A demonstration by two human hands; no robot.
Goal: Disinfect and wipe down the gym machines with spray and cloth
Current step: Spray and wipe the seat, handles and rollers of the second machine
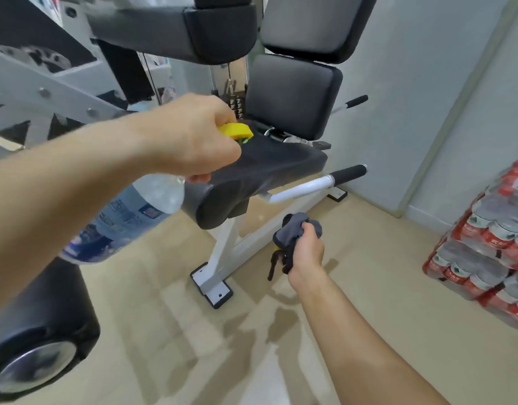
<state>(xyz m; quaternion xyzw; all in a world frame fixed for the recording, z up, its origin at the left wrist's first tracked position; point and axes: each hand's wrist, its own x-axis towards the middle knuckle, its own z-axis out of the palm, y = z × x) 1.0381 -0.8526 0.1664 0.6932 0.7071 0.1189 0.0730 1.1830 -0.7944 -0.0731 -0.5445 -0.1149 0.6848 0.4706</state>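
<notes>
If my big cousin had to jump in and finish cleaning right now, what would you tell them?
Left hand: gripping the spray bottle by its yellow trigger head, nozzle pointed at the black seat pad of the machine.
Right hand: closed around the grey cloth, held low beside the seat and not touching it.
Done: cannot tell how much has been sprayed; the seat shows a faint sheen, and nothing can be seen wiped yet.
Left: spray the seat, wipe it with the cloth, then do the back pads and the black handle grip.
</notes>
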